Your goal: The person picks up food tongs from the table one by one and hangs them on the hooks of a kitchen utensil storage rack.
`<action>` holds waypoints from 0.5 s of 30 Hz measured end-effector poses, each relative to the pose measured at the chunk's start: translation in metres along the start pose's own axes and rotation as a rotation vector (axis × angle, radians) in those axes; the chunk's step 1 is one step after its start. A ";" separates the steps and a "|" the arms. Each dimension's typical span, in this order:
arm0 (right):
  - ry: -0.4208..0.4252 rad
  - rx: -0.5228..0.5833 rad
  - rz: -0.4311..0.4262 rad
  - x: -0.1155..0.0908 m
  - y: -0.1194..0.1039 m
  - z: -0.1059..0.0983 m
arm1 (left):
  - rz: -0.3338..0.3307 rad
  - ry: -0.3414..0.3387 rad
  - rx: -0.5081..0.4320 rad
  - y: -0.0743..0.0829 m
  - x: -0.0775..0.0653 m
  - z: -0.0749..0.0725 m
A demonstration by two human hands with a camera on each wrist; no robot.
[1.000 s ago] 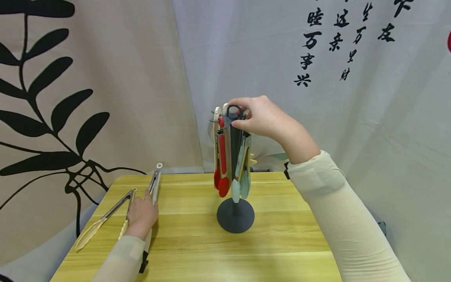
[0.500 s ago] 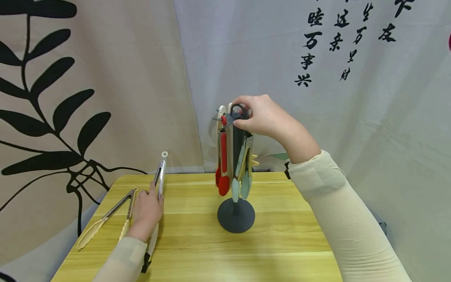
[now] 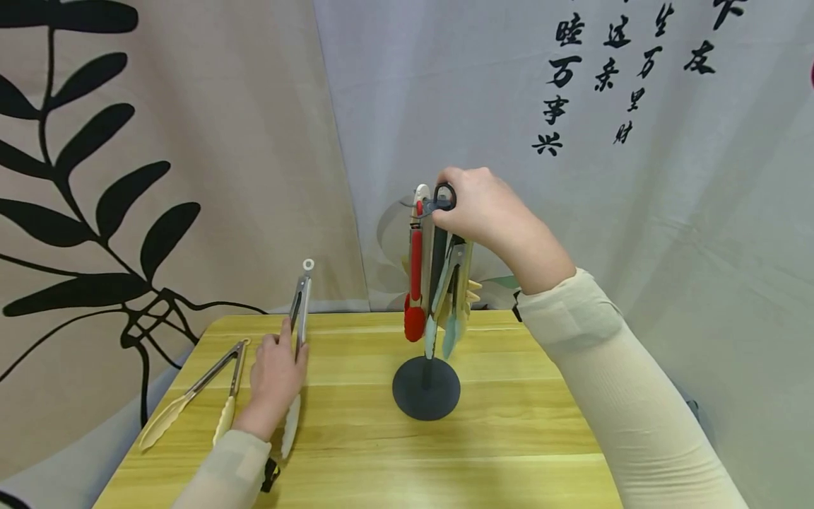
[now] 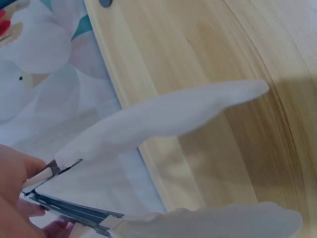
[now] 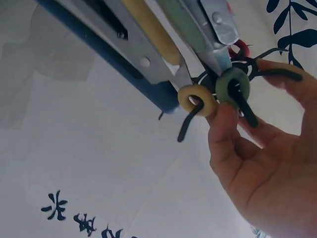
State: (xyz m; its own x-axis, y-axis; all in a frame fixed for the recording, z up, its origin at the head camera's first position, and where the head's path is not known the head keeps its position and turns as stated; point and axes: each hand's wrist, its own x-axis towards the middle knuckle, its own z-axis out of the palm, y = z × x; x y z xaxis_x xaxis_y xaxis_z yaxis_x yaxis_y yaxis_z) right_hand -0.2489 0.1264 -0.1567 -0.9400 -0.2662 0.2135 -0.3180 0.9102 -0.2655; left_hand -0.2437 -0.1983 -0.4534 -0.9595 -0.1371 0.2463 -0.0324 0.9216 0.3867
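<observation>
My left hand [image 3: 278,378] holds a pair of metal tongs [image 3: 304,293] with white scalloped tips. Their hanging ring points up and away from me. In the left wrist view the two white arms [image 4: 163,115] stand apart. With its thumb and fingers, my right hand [image 3: 486,208] grips the hooked top of a black utensil stand [image 3: 426,389], by its ring handle [image 3: 445,196]. From the hooks hang red tongs [image 3: 415,283], pale green utensils and yellow ones. Close up in the right wrist view, a green hanging ring [image 5: 237,79] and a yellow ring [image 5: 185,99] loop over dark hooks.
Cream-tipped tongs [image 3: 191,392] lie spread on the wooden table [image 3: 509,424], left of my left hand. Behind the table's far edge hangs a curtain [image 3: 254,141] printed with leaves and characters.
My left hand and the white-tipped tongs have moved right and farther off, toward the stand. The stand's top and hanging utensils have turned and shifted a little right under my right hand.
</observation>
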 end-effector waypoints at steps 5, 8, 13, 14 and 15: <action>-0.001 0.008 0.020 0.001 -0.001 0.000 | 0.011 0.008 -0.011 0.005 -0.003 -0.002; 0.003 0.030 0.024 0.001 0.001 0.001 | 0.020 0.014 -0.020 0.009 -0.005 -0.003; 0.000 0.096 -0.007 0.002 0.006 0.002 | 0.029 0.023 -0.037 0.016 -0.007 -0.005; -0.001 0.105 -0.020 0.002 0.007 0.002 | 0.030 0.025 -0.041 0.017 -0.007 -0.005; -0.006 0.116 -0.032 0.002 0.008 0.002 | 0.031 0.028 -0.046 0.017 -0.007 -0.005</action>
State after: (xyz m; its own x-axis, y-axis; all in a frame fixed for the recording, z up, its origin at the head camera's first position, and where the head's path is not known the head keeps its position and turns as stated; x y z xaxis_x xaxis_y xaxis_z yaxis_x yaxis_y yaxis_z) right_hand -0.2540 0.1325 -0.1602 -0.9298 -0.2968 0.2177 -0.3596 0.8586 -0.3654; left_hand -0.2361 -0.1831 -0.4439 -0.9516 -0.1194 0.2833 0.0108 0.9080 0.4188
